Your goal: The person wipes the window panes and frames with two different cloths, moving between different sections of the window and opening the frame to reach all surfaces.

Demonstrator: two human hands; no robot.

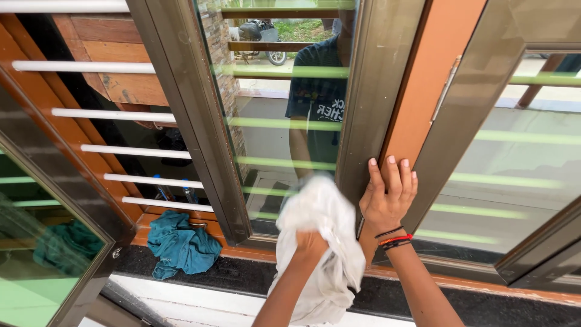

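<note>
Seen from above, a wide window with dark bronze frames, filling nearly the whole view. At its middle, a glass pane reflecting a person in a dark shirt, crossed by pale horizontal bars. To the left, an open gap with white bars in front of brown wooden boards. To the right, a second sash swung slightly open, an orange-brown wooden strip showing between the two frames. Below, a dark speckled stone sill running along the bottom. On that sill at the left, a crumpled teal cloth, lying well apart from both hands. Nearer the middle, a white cloth, bunched and blurred, pressed against the lower part of the glass pane and hanging down past the sill. Left hand closed tight into a fist around the white cloth, fingers curled fully in and mostly buried in the fabric. Right hand just beside it, flat against the vertical frame post, fingers straight, held close together and pointing upward, gripping nothing, fingertips reaching the orange-brown wooden strip. Around the right wrist, thin bands in black and red.
</note>
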